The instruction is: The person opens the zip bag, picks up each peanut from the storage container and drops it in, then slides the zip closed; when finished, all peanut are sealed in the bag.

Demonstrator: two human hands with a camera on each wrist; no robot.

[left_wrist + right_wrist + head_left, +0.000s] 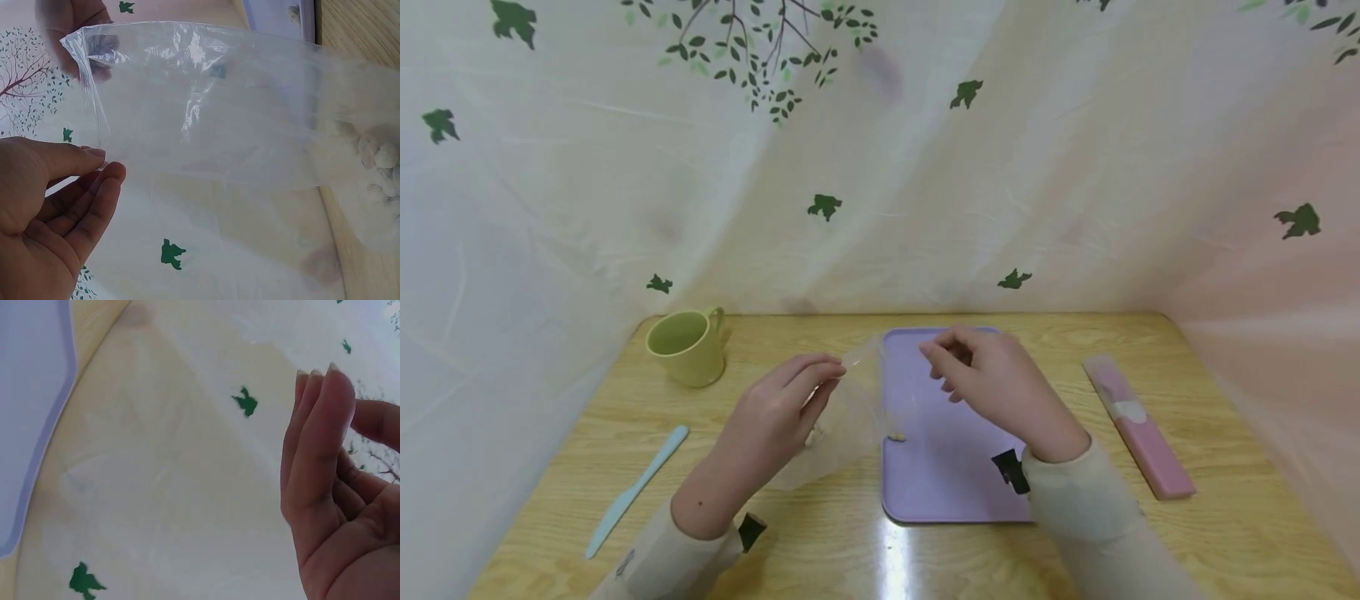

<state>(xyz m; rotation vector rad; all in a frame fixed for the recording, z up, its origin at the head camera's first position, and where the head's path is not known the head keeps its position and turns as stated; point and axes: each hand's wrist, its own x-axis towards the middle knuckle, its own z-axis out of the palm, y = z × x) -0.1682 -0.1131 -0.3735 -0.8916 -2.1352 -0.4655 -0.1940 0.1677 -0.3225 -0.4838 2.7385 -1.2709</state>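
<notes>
My left hand point(778, 408) pinches the top edge of a clear plastic bag point(206, 119) between thumb and fingers. Several pale, rounded lumps point(382, 156) lie low in the bag; their kind is not clear. The bag's lower part rests on the table beside a purple tray point(955, 467). Over the far part of that tray, my right hand point(992, 375) hovers with its fingers loosely bent. Nothing shows between its thumb and fingers point(319, 437) in the right wrist view. One small tan piece point(896, 437) appears at the tray's left edge.
On the wooden table point(820, 550), a green mug point(688, 350) stands at the back left. A light blue spreader point(636, 492) lies nearer on the left. To the tray's right is a long pink case point(1150, 446). A printed cloth point(895, 250) hangs behind.
</notes>
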